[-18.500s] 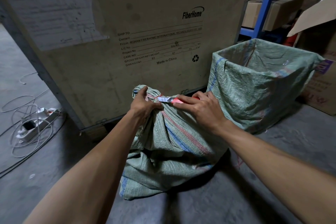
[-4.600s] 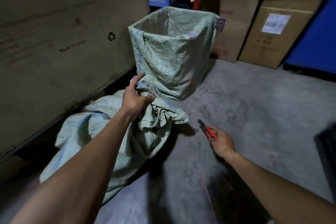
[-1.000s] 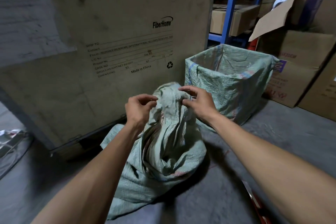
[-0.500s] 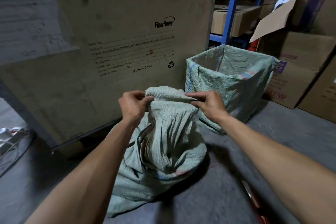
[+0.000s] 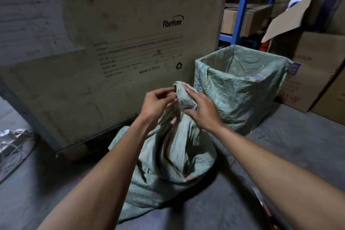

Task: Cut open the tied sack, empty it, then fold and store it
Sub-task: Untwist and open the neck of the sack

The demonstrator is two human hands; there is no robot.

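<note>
A green woven sack (image 5: pixel 168 164) slumps on the concrete floor in front of me, its mouth gathered into a crumpled bunch at the top. My left hand (image 5: pixel 158 106) has its fingers curled into the fabric on the left of that bunch. My right hand (image 5: pixel 199 110) holds the bunch from the right, fingers over it and thumb under it. The two hands are close together. A red utility knife (image 5: pixel 265 209) lies on the floor at the lower right, partly hidden by my right forearm. What the sack contains is hidden.
A large wooden crate (image 5: pixel 112 43) marked FiberHome stands right behind the sack. To the right a second green sack (image 5: pixel 240 87) stands open and upright. Cardboard boxes (image 5: pixel 313 73) and a blue shelf (image 5: pixel 240 5) fill the back right. Cables (image 5: pixel 13 142) lie at the left.
Half a second ago my hands held the sack's mouth stretched wide between them. They have since come together, and the mouth is bunched up.
</note>
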